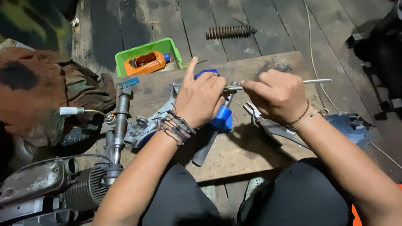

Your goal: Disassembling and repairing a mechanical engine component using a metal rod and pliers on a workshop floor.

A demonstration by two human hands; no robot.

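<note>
- The left hand (201,98) is curled over the near end of a thin metal rod (308,81), thumb and bent fingers pinched on it; the index finger sticks straight up, free of the grip.
- The right hand (275,94) is closed in a loose fist around the same rod just beside the left hand; the fingertips fold under so that the rod passes through the fist; its bare end pokes out to the right, level, above the board.
- The rod is held over a worn wooden board (246,153) that lies across the person's lap; both hands hover above it, not resting on it.
- Under the left hand sits a blue plastic part (222,118); whether the hand touches it cannot be told.
- Pliers (262,121) lie on the board below the right hand, partly hidden by the wrist.
- A grey metal assembly (137,128) lies on the board's left end, next to a small engine (83,187) with cooling fins.
- Beyond the board, on the dark plank floor, stands a green tray (126,58) holding an orange bottle (147,62); a coil spring (229,32) lies well apart to the right.
</note>
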